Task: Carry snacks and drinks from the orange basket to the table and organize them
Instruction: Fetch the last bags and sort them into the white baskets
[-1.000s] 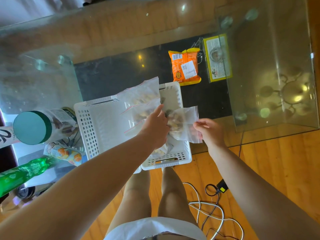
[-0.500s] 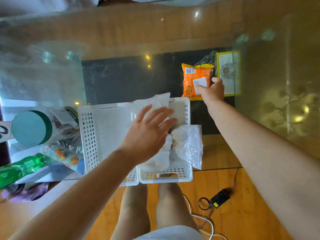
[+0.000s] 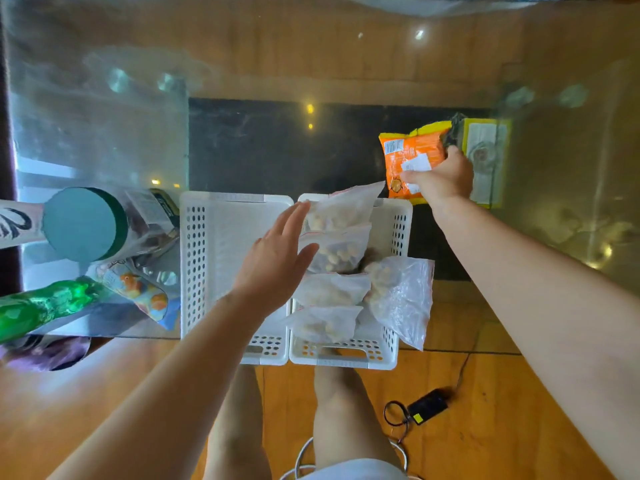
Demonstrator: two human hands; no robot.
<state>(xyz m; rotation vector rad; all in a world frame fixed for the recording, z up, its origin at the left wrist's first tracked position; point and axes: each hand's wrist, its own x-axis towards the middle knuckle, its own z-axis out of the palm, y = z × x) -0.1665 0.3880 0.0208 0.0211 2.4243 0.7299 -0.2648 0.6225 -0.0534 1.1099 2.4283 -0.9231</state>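
The fingers (image 3: 414,176) of the right hand (image 3: 441,178) were curled round the lower edge of an orange snack packet (image 3: 408,157), tilting it up off the glass bench (image 3: 346,143) just beyond the far right corner of the white basket (image 3: 398,230). The left hand (image 3: 277,258) hovered flat over that basket, fingers straight and released, holding nothing, beside the clear bags of snacks (image 3: 332,251) stacked inside it. One clear bag (image 3: 401,296) hung over the basket's right wall. A yellow packet (image 3: 485,161) lay just right of the orange one.

The step in hand looked like organizing: the orange packet was probably bound for the basket, which calls for a clear path past the overhanging bag.

Half a second earlier the right hand only touched the packet as it lay flat; now it gripped and lifted it.
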